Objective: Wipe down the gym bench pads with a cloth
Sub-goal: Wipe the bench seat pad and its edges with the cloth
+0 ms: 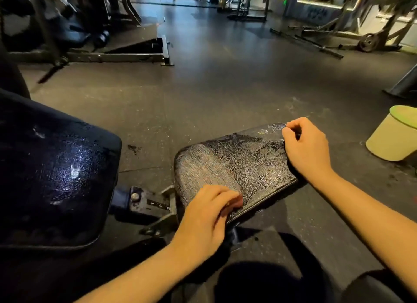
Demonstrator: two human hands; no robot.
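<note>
Dim gym flooring surrounds the bench, where the left hand (207,214) clamps a pinkish cloth (238,203) on the streaked near corner of the seat pad (248,165), the right hand (304,147) curls at its far corner, grip unclear, and its blotchy far half and the back pad (56,167) seem left to wipe.

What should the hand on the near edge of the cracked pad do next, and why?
Probably sweep the left hand, which holds what looks like a pinkish cloth, forward across the seat pad: dark blotches cover its far part, and the right hand grips the far corner, steadying it.
</note>
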